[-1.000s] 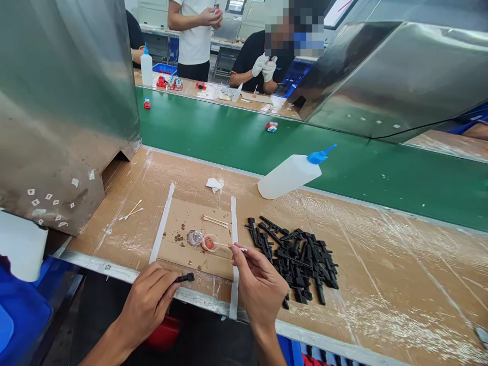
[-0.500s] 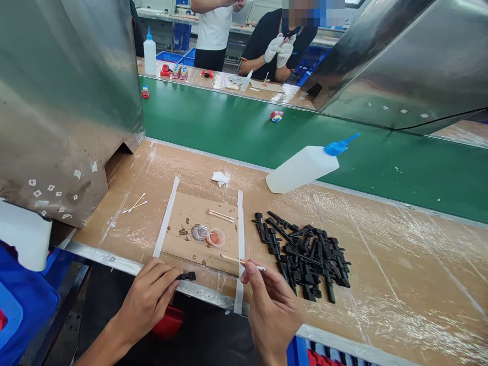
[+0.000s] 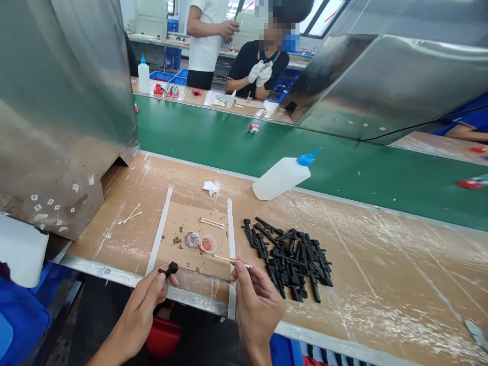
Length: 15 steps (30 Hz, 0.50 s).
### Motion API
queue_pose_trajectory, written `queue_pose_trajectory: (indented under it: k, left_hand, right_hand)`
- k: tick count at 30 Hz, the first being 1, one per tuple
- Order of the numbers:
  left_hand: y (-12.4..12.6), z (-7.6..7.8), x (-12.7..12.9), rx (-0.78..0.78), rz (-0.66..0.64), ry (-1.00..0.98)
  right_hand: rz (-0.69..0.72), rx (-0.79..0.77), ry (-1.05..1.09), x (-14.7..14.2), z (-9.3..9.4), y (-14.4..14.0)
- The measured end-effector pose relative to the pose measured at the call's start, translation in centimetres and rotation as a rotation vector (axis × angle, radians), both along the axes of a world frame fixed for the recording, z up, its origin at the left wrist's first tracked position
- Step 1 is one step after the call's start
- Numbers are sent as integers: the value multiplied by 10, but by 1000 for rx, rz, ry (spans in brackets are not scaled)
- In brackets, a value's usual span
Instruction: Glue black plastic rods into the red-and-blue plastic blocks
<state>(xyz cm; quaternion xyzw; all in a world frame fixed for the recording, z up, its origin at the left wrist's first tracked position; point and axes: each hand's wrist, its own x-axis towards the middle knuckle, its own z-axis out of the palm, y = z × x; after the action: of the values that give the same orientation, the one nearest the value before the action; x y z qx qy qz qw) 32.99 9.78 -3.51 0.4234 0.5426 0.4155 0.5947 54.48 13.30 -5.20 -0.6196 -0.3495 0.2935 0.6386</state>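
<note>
My left hand grips a small black plastic toy gun over the table's front edge, its blocky end pointing up and right. Much of it is hidden by the fingers. Pinched in my right hand is a cotton swab, its tip pointing left, just below a small clear cup with orange-red liquid. Against that cup lies a round clear lid. Two more swabs rest on the taped cardboard sheet. Beyond my right hand is a pile of black toy guns.
A white bottle with a blue nozzle leans by the green conveyor belt. Crumpled tissue and loose swabs lie on the table. A metal housing stands left. Across the belt sits a person wearing white gloves.
My left hand has turned and raised the black toy gun, showing more of it. My right hand keeps the swab in nearly the same place. The camera view has shifted up and right.
</note>
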Motion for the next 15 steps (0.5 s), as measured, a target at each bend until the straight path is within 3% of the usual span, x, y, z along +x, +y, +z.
queue_pose_trajectory:
  k: [4, 6, 11, 15]
  left_hand:
    - [11, -1, 10, -90, -79, -259]
    - [12, -4, 13, -129, -83, -276]
    - [8, -7, 16, -204, 66, -344]
    - [9, -5, 16, -211, -8, -392]
  right_hand:
    - [5, 39, -23, -2, 10, 15]
    - [6, 48, -31, -4, 11, 18]
    - [-1, 47, -13, -6, 5, 12]
    - [0, 30, -10, -10, 3, 2]
